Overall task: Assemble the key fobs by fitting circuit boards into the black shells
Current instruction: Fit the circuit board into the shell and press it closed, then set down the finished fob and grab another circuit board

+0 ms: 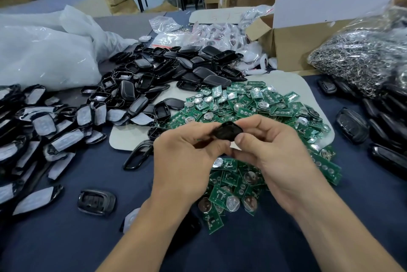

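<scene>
Both hands hold one black key fob shell (226, 131) above the table, over a heap of green circuit boards (253, 104) with round silver battery clips. My left hand (187, 157) grips the shell's left end with curled fingers. My right hand (271, 146) pinches its right end, thumb on the near side. Whether a board sits inside the shell is hidden. A pile of empty black shells (167, 71) lies behind the boards.
Shell halves with white film (44, 130) cover the left. One black fob piece (96, 202) lies near left; a black frame (138, 154) sits beside the boards. Assembled fobs (352, 127) line the right, under a bag of metal rings (356, 58) and a cardboard box (293, 49).
</scene>
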A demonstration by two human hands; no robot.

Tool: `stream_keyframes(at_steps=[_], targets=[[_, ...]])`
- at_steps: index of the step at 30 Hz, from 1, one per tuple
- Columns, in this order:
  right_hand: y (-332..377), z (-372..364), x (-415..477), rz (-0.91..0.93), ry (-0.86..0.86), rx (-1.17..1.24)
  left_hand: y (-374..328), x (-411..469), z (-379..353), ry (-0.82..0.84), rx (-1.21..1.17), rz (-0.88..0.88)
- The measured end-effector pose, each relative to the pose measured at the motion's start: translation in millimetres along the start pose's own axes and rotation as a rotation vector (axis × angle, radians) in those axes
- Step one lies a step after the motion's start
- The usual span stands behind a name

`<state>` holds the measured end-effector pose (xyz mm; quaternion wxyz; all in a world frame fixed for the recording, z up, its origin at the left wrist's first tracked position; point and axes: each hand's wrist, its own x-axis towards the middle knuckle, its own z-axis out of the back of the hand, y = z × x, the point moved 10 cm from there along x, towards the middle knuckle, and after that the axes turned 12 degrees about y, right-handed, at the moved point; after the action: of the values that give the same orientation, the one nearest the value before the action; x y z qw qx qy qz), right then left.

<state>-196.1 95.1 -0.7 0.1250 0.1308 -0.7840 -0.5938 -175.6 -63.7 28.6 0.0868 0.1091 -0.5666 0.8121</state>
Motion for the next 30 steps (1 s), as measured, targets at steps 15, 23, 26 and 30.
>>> stream_keyframes(at_steps=[15, 23, 26, 30], targets=[[16.7, -1.2, -2.8, 0.061, -0.075, -0.713, -19.4, -8.5, -8.5, -0.020, 0.307, -0.086], [56.8, 79.9, -26.1, 0.260, -0.407, 0.141, 6.9, 1.9, 13.6, -0.049, 0.290, 0.120], [46.5, 59.2, -21.6, 0.122, -0.438, -0.401, 13.5, 4.8, 23.8, -0.092, 0.346, 0.164], [17.0, 1.7, -0.9, -0.032, -0.193, -1.041, 24.2, 6.4, 42.6, -0.170, 0.412, 0.228]])
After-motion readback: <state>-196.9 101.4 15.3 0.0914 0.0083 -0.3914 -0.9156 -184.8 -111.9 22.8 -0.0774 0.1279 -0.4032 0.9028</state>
